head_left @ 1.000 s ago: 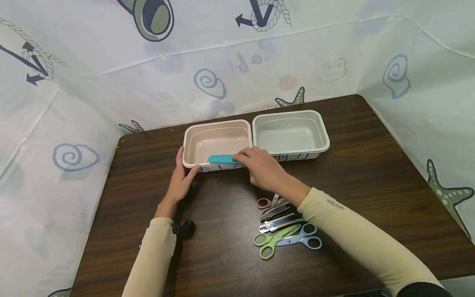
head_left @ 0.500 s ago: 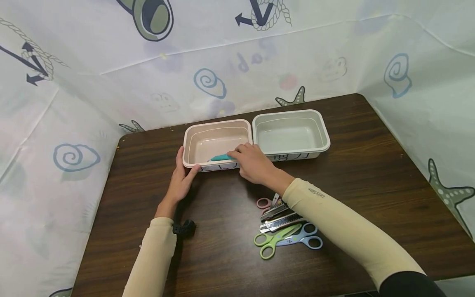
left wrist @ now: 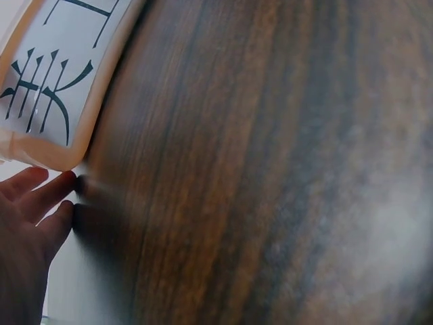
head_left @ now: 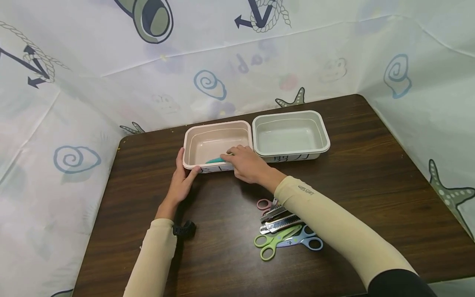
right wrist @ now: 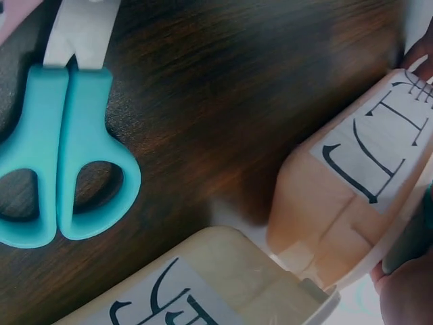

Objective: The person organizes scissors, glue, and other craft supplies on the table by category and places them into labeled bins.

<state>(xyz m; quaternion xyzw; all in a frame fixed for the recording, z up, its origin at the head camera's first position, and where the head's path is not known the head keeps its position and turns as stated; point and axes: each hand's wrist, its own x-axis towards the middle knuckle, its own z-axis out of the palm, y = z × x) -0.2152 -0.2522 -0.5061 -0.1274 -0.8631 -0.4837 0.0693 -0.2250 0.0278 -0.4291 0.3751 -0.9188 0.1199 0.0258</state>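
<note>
My right hand (head_left: 248,164) reaches over the front rim of the pink bin (head_left: 219,132) and grips a teal utility knife (head_left: 215,160), its lower part inside the bin. Most of the knife is hidden by the fingers. In the right wrist view this hand (right wrist: 409,291) shows only at the right edge, with the teal handle (right wrist: 413,233) beside it. My left hand (head_left: 179,183) rests at the bin's front left corner, thumb at the front and fingers along the side. Straight fingers (left wrist: 51,193) touch the bin's end in the left wrist view.
A grey-green bin (head_left: 289,134) with a paper label stands right of the pink one. Under my right forearm lie utility knives (head_left: 282,222), green scissors (head_left: 272,241), light blue scissors (head_left: 309,239) and pink-handled scissors (head_left: 264,204). Teal scissors (right wrist: 67,149) show in the right wrist view.
My right hand has moved left and lower into the pink bin with the teal utility knife, so less of the knife shows. The left hand stays at the bin's corner.
</note>
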